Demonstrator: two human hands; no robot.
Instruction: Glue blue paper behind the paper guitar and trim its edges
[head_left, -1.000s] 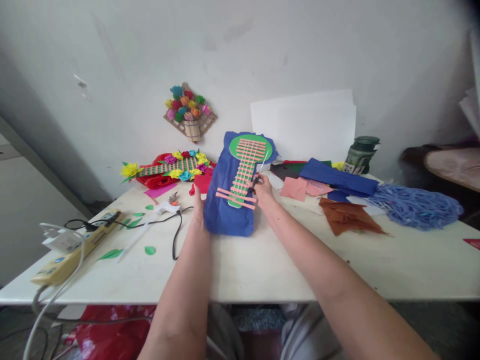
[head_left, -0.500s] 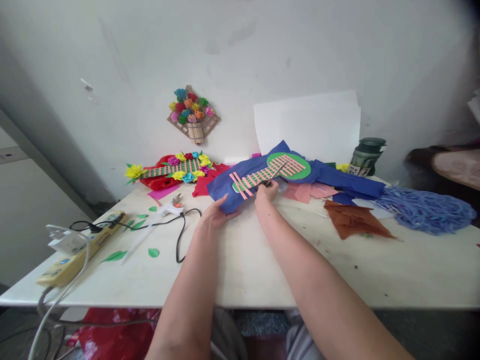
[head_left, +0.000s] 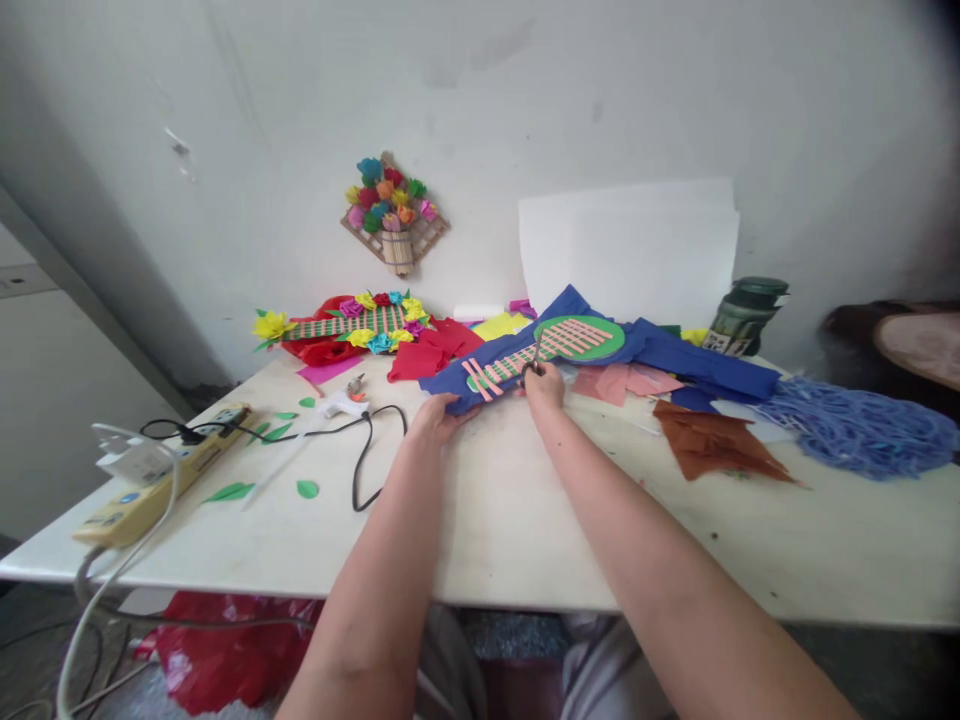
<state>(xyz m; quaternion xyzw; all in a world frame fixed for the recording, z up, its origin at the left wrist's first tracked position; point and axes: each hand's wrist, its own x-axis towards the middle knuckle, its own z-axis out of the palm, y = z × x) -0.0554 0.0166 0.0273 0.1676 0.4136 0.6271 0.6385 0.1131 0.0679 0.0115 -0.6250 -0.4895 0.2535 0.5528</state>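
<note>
A green guitar-shaped cutout (head_left: 611, 345) with woven pink strips lies on blue crepe paper (head_left: 568, 298) in the middle of the table. My left hand (head_left: 444, 418) is closed on the near left corner of the blue paper. In my right hand (head_left: 546, 388) are scissors (head_left: 538, 348), their blades pointing up and away across the cutout's neck. Loose pink strip ends stick out at the neck's left end. The fingertips of both hands are partly hidden.
Left are a finished paper guitar (head_left: 345, 325) with flowers, a glue gun (head_left: 343, 403), green leaves (head_left: 307, 489) and a power strip (head_left: 161, 480). Right are pink paper (head_left: 626, 382), brown paper (head_left: 712, 440), blue yarn (head_left: 874, 425) and a dark green bottle (head_left: 746, 315).
The blue paper's left end has tilted flatter, its near corner now lower-facing under my left hand. The scissors have turned from slanting right to pointing nearly straight away.
</note>
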